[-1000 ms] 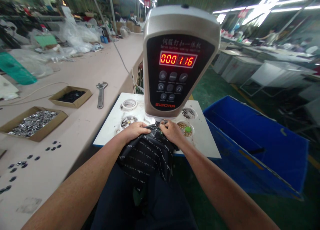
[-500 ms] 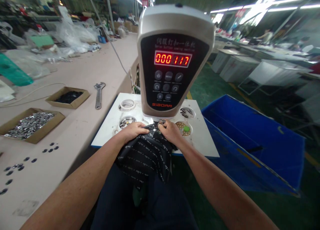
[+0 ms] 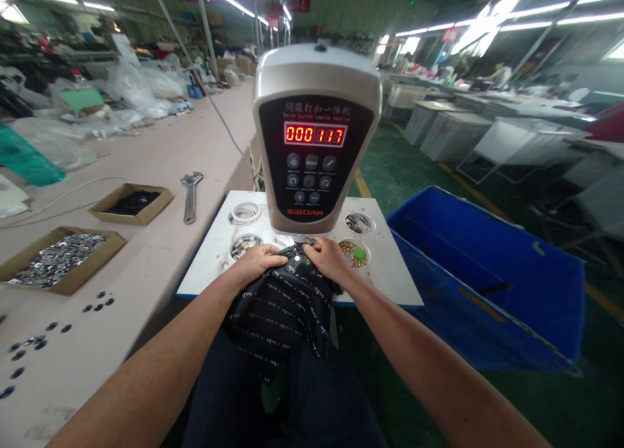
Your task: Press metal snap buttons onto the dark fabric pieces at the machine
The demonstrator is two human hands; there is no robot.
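A black fabric piece with rows of white print [image 3: 277, 311] hangs from my hands over the front edge of the white machine table [image 3: 390, 285]. Its upper edge lies under the head of the button machine [image 3: 316, 136], whose red display reads 000117. My left hand [image 3: 260, 261] pinches the cloth on the left between thumb and fingers. On the other side my right hand [image 3: 329, 258] grips the upper edge close beneath the head. A small round white snap [image 3: 297, 258] shows on the cloth between the hands. The machine's lower tip is mostly hidden.
Round wells in the machine table hold gold studs [image 3: 348, 248] and metal parts [image 3: 359, 224]. On the left bench lie a wrench [image 3: 190, 197], a cardboard tray of silver pieces [image 3: 63, 259] and a smaller tray of black pieces [image 3: 134, 201]. A blue bin [image 3: 487, 279] stands at the right.
The camera view has tilted up a little, so the machine head appears lower. Both hands keep their hold on the fabric with almost no shift. The display is unchanged.
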